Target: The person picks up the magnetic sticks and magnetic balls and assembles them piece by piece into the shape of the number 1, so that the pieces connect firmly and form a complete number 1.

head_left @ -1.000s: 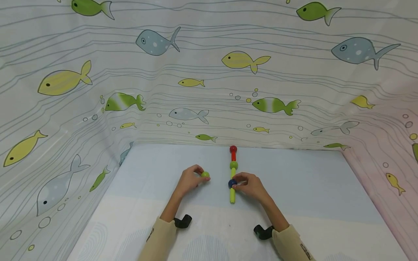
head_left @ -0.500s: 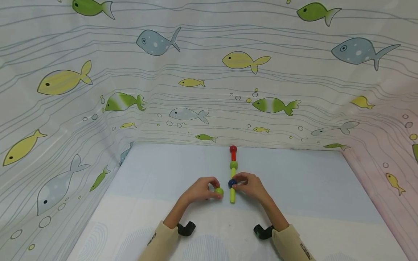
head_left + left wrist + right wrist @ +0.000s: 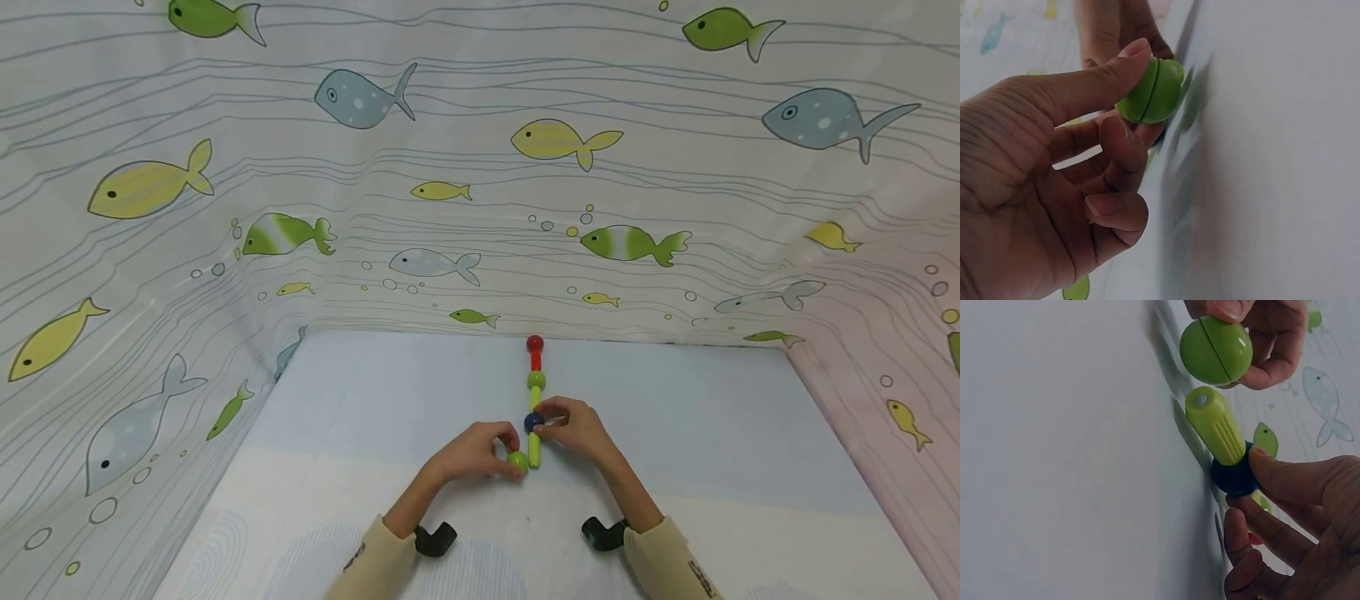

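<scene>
Between thumb and fingers, my left hand [image 3: 476,451] pinches a green ball [image 3: 1215,351] with a seam round its middle. The ball is close to the near end of a yellow-green rod [image 3: 1219,428], whose tip bears a metallic dot. That rod joins a dark blue ball [image 3: 533,422], which my right hand [image 3: 576,427] pinches from the right side. Beyond the blue ball the row runs away from me: another yellow-green rod [image 3: 535,399], a green ball [image 3: 536,380], a red rod [image 3: 536,359] and a red ball [image 3: 535,342]. In the left wrist view the held ball [image 3: 1150,92] partly hides the row.
The row lies on a pale blue and white tabletop [image 3: 675,417]. A fish-patterned cloth [image 3: 480,225] rises behind it and at both sides. Black wrist devices [image 3: 437,540] show under both forearms.
My left hand has carried the green ball right and toward me, from left of the row to beside its near end. The right hand stays on the blue ball.
</scene>
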Demonstrator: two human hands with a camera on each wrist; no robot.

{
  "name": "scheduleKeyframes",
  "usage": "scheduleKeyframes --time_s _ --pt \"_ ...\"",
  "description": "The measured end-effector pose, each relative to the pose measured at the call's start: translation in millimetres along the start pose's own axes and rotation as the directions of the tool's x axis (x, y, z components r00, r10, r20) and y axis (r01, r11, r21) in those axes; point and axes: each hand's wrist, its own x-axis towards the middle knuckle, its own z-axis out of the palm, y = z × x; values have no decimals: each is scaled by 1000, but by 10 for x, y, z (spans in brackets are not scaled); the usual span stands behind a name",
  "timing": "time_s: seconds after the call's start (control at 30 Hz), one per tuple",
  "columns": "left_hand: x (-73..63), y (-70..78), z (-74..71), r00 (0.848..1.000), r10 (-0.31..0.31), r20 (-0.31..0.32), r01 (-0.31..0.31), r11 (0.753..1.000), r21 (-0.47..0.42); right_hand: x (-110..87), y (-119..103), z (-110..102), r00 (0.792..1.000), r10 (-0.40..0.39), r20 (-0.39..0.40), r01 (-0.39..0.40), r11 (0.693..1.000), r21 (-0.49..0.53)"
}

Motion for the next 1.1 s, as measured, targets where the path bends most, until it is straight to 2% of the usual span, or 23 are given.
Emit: scheduleKeyframes --time_s 0.3,0.57,0.83,1.1 --pt "14 75 139 998 61 11 -61 995 76 -11 -13 0 1000 17 0 -17 1000 -13" --pt "-23 160 186 995 95 10 -95 982 163 -14 -31 4 1000 21 -6 -21 999 -26" --pt "-34 201 223 997 80 -4 -76 959 272 -3 -26 7 1000 26 -12 -27 999 -27" --pt "-35 205 243 997 83 -12 -76 955 287 16 9 8 999 1 -34 -2 999 -32"
